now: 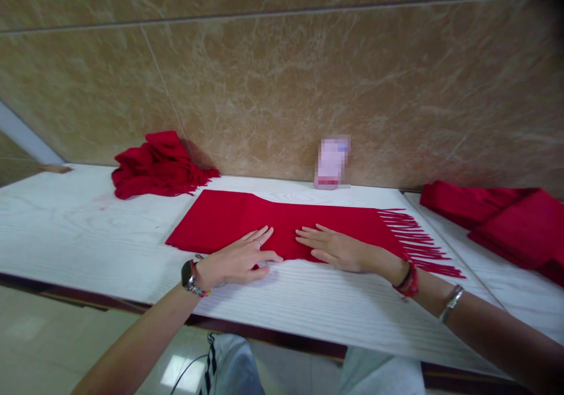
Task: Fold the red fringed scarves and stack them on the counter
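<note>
Lying across the near edge of a flat, folded red cloth scarf [286,218], the left hand [240,260] has its fingers spread and thumb apart; the right hand [332,248] rests flat on it, fingers extended, slightly parted. The scarf lies on a white wood-grained table [308,307], its thin-stranded fringe [416,239] fanning rightward. A crumpled red fabric heap [154,168] sits beside the glossy brown marbled wall [264,77].
</note>
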The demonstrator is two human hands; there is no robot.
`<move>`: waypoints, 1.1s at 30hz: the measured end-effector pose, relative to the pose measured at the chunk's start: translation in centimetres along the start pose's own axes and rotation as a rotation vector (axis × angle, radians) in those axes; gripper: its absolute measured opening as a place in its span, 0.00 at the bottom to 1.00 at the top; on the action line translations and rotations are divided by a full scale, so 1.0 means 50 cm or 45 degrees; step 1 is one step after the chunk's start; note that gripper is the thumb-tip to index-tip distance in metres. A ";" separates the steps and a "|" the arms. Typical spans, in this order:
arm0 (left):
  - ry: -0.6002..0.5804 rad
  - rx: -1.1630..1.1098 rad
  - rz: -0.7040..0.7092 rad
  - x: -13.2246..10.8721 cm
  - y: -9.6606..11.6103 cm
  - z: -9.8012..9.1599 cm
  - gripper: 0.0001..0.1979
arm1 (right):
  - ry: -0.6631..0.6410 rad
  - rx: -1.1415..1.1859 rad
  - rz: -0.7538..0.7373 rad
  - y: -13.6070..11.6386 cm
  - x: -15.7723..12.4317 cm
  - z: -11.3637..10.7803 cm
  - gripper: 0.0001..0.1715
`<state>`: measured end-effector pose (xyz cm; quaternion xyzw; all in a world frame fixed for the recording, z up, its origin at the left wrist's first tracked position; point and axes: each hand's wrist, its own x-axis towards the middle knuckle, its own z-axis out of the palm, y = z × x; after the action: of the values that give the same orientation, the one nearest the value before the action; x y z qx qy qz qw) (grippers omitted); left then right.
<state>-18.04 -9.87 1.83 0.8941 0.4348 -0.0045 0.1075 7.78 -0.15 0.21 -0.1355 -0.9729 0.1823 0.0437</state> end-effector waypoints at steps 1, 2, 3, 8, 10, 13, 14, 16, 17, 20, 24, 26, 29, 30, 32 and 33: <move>-0.003 0.000 -0.001 0.000 0.000 -0.001 0.20 | 0.003 -0.011 -0.019 -0.003 0.005 -0.003 0.26; -0.002 0.003 -0.001 0.000 0.001 -0.001 0.19 | -0.006 -0.018 -0.050 -0.006 0.012 -0.005 0.26; 0.001 0.008 0.001 0.000 0.000 0.000 0.19 | -0.025 -0.023 -0.088 -0.009 0.021 -0.007 0.25; 0.020 0.038 0.016 0.000 -0.002 0.002 0.19 | -0.068 -0.045 -0.199 -0.005 0.032 0.005 0.25; 0.027 0.042 0.014 -0.001 -0.002 0.003 0.18 | -0.027 -0.044 -0.191 0.001 0.013 0.014 0.27; 0.083 0.071 0.029 0.001 0.000 0.003 0.16 | 0.025 -0.043 -0.197 0.008 -0.024 0.022 0.26; 0.113 0.092 0.043 0.003 0.001 0.004 0.14 | 0.038 -0.044 -0.203 0.009 -0.034 0.024 0.25; 0.162 0.153 0.084 0.011 0.004 0.007 0.12 | 0.062 -0.041 -0.213 0.012 -0.049 0.027 0.24; 0.172 0.186 0.106 0.016 0.007 0.008 0.11 | 0.072 -0.034 -0.215 0.013 -0.053 0.028 0.23; 0.143 0.272 0.145 0.036 0.019 0.010 0.12 | 0.100 0.008 -0.218 0.015 -0.057 0.030 0.22; 0.121 0.334 0.114 0.056 0.039 0.014 0.17 | 0.105 0.078 -0.195 0.014 -0.050 0.015 0.20; 0.126 0.342 0.084 0.060 0.045 0.020 0.20 | 0.142 0.080 -0.168 0.012 -0.039 0.002 0.21; 0.124 0.277 0.042 0.061 0.046 0.031 0.21 | 0.156 0.010 -0.166 0.013 -0.017 -0.011 0.22; 0.112 0.243 0.033 0.060 0.045 0.034 0.22 | 0.122 -0.016 -0.185 0.017 -0.009 -0.012 0.22; 0.067 0.186 0.017 0.059 0.042 0.036 0.23 | 0.031 -0.057 -0.211 0.030 0.001 -0.010 0.22; 0.039 0.164 0.010 0.058 0.040 0.036 0.23 | -0.004 -0.074 -0.200 0.040 0.003 -0.007 0.23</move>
<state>-14.50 -9.16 0.14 0.9008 0.4318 -0.0182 0.0432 8.16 1.80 -0.18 -0.0597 -0.9855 0.1502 0.0525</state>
